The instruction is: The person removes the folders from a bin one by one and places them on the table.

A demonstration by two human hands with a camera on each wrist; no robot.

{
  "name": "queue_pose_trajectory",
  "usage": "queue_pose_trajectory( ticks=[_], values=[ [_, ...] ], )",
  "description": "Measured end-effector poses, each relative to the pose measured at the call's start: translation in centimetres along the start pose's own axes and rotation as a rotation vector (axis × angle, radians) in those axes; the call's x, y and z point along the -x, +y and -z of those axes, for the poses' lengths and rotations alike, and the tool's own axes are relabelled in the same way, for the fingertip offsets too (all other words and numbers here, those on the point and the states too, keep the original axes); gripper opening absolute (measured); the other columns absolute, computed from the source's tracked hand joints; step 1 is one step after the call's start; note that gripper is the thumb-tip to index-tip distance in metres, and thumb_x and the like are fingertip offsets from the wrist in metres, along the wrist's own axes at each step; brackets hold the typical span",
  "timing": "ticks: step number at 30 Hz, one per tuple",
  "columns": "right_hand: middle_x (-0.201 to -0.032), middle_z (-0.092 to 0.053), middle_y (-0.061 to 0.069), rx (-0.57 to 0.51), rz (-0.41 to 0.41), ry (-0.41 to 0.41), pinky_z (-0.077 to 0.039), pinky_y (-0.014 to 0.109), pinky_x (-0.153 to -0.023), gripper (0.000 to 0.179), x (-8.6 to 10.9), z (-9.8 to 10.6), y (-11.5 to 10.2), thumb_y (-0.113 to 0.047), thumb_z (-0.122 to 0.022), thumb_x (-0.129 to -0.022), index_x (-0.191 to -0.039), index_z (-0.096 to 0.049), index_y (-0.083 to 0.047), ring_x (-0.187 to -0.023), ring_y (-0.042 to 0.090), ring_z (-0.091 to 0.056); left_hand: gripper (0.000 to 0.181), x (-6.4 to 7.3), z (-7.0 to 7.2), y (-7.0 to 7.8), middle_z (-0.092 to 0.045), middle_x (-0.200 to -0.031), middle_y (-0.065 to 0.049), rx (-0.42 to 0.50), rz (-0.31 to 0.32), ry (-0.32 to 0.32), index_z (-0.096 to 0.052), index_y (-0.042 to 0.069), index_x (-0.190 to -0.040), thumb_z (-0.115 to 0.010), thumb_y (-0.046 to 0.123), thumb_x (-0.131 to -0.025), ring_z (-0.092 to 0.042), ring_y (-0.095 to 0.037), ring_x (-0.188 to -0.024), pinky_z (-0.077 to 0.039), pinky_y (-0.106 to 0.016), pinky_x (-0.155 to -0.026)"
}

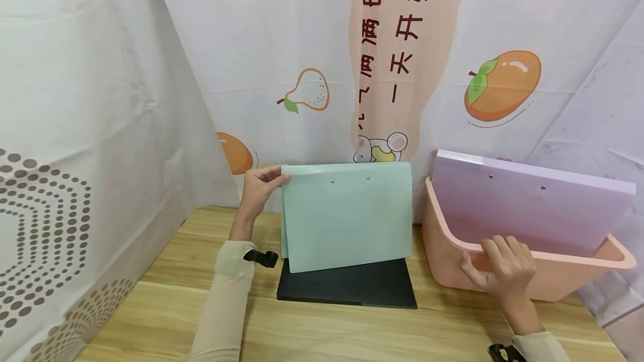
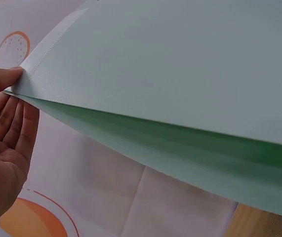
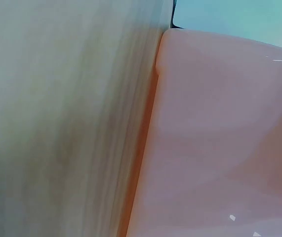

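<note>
In the head view, the left hand (image 1: 257, 187) pinches the mint folder (image 1: 352, 219) by its upper-left corner; the right hand (image 1: 507, 272) grips the pink bin (image 1: 568, 277) by its rim. The left wrist view shows the folder stretching rightward from the pinch, the right wrist view the bin.

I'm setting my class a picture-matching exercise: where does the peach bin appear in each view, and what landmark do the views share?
Head: the peach bin sits at the right, in the lower half.
Left wrist: not in it.
Right wrist: it fills most of the right half.
Shared landmark: the wooden tabletop, seen in all three.
</note>
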State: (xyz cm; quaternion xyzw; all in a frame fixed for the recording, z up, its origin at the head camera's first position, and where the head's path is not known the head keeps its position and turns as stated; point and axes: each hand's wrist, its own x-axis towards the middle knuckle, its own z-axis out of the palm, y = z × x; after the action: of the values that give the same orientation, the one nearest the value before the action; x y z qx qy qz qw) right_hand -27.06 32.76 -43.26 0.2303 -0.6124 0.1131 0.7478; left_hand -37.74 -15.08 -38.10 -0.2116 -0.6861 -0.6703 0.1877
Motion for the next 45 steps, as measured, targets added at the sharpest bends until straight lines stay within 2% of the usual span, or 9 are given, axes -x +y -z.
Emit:
queue_pose_trajectory(
  ticks=[7,15,28,36,45],
  values=[
    [-0.05,-0.038,0.012,0.001,-0.002,0.003,-0.014,0.039,-0.044,0.054,0.1,0.0,0.0,-0.045,-0.056,-0.085,-0.056,-0.041,-0.002,-0.044,0.031,-0.027,0.031,0.2,-0.1,-0.7,-0.076,-0.094,0.014,0.019,-0.011,-0.018,-0.069,-0.013,-0.119,-0.074,0.002,-0.092,-0.073,-0.006,-0.086,-0.062,-0.023,-0.074],
    [-0.049,-0.036,0.012,0.0,-0.006,0.014,-0.013,0.039,-0.043,0.056,-0.1,-0.1,0.0,-0.046,-0.057,-0.085,-0.055,-0.04,-0.002,-0.043,0.031,-0.025,0.032,0.5,0.0,-0.9,-0.076,-0.097,0.013,0.033,-0.009,-0.036,-0.068,-0.013,-0.121,-0.072,0.001,-0.092,-0.074,-0.008,-0.089,-0.063,-0.026,-0.076],
    [-0.049,-0.036,0.012,-0.001,-0.013,0.02,-0.013,0.04,-0.044,0.056,-0.1,-0.2,-0.2,-0.046,-0.058,-0.085,-0.055,-0.041,-0.001,-0.043,0.031,-0.025,0.033,0.8,-0.6,-1.8,-0.074,-0.099,0.012,0.008,0.028,0.024,-0.068,-0.009,-0.125,-0.07,0.006,-0.096,-0.073,-0.006,-0.087,-0.062,-0.024,-0.077],
    [-0.05,-0.039,0.013,0.007,-0.016,0.02,-0.014,0.041,-0.044,0.056,0.3,-0.5,-0.4,-0.046,-0.058,-0.085,-0.056,-0.043,-0.001,-0.044,0.033,-0.027,0.032,0.5,-1.2,-2.2,-0.071,-0.094,0.012,0.018,0.015,0.099,-0.068,-0.011,-0.123,-0.069,0.006,-0.096,-0.067,-0.005,-0.079,-0.06,-0.02,-0.071],
    [-0.05,-0.041,0.015,0.015,-0.021,0.018,-0.014,0.043,-0.044,0.058,0.7,-0.8,-0.1,-0.048,-0.057,-0.085,-0.056,-0.044,0.0,-0.044,0.035,-0.03,0.029,0.4,-1.1,-2.7,-0.072,-0.089,0.012,0.068,-0.03,0.082,-0.066,-0.017,-0.119,-0.068,-0.002,-0.095,-0.07,-0.004,-0.076,-0.061,-0.021,-0.068]
  ],
)
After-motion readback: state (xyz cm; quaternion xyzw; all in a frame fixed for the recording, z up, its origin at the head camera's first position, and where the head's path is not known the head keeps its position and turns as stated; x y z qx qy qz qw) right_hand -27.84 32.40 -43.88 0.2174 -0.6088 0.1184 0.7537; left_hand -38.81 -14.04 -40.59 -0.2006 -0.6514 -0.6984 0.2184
